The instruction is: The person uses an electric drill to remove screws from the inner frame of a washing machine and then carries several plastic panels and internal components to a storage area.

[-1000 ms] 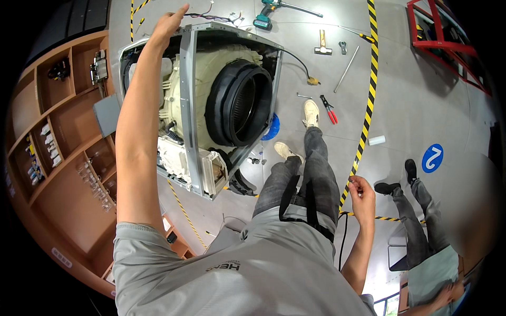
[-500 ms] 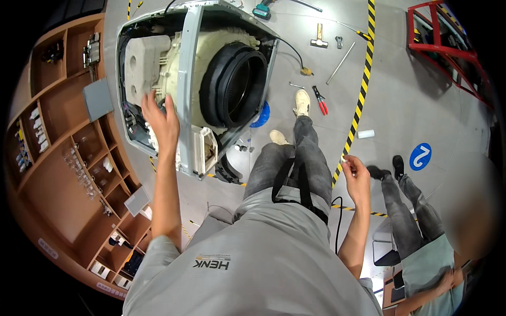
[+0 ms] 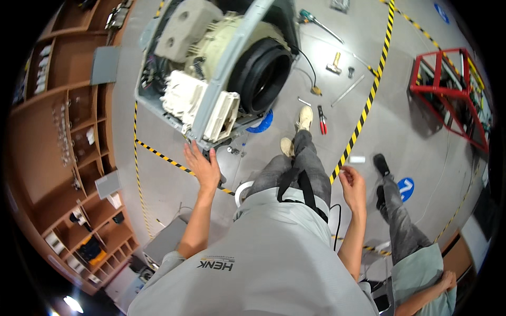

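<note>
An opened washing machine stands ahead of me, its grey metal frame [image 3: 232, 68] tilted in the view. Inside are a cream tub [image 3: 221, 45], a black rubber door gasket [image 3: 261, 73], a pale counterweight block [image 3: 188, 29] and a white plastic drawer housing [image 3: 221, 117]. My left hand [image 3: 204, 169] is open, fingers spread, by the frame's near lower corner; whether the fingertips touch it I cannot tell. Well apart from the machine, my right hand [image 3: 354, 188] is closed with thumb and fingers pinched together. What it pinches is too small to make out.
Pliers with red handles [image 3: 322, 121], a hammer [image 3: 334, 64], a metal rod [image 3: 348, 90] and a power tool [image 3: 308, 17] lie on the floor. A white cylinder [image 3: 357, 159] lies by the striped tape. Another person [image 3: 421, 274] stands at right, near a red frame [image 3: 443, 92]. Brown shelving [image 3: 68, 147] lines the left.
My left hand has come away from the machine's inside to its near lower corner. The view has shifted and turned, with the machine now higher. My right hand stays pinched.
</note>
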